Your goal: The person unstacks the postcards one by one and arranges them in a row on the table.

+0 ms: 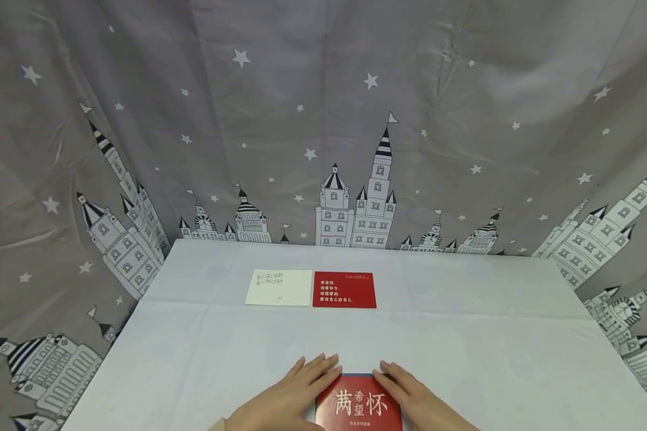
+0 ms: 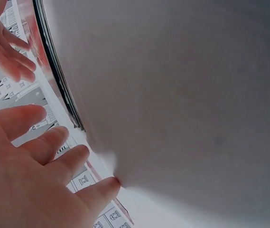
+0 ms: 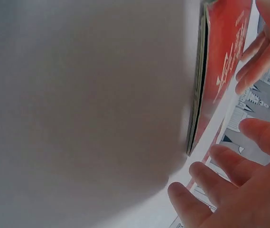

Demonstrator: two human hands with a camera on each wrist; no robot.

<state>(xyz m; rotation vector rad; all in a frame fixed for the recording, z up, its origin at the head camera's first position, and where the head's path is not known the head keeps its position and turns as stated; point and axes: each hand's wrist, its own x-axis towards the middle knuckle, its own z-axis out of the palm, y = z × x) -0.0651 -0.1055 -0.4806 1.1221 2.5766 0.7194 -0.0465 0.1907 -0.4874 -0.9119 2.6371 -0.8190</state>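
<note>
A short stack of cards (image 1: 359,413) lies flat at the near edge of the head view, its red top card printed with white characters. My left hand (image 1: 293,396) rests along the stack's left side, with fingertips at its upper left corner. On the other side, my right hand (image 1: 416,396) has straight fingers at the upper right corner. Several thin layers show along the stack's edge (image 3: 199,90) in the right wrist view. In the left wrist view, the left fingers (image 2: 66,164) are spread beside the stack's dark edge (image 2: 59,71).
Farther back on the white table (image 1: 480,335) lie a cream card (image 1: 279,293) with handwriting and a red card (image 1: 344,296) with white characters, side by side. Behind the table hangs a grey curtain (image 1: 280,78) with castles and stars.
</note>
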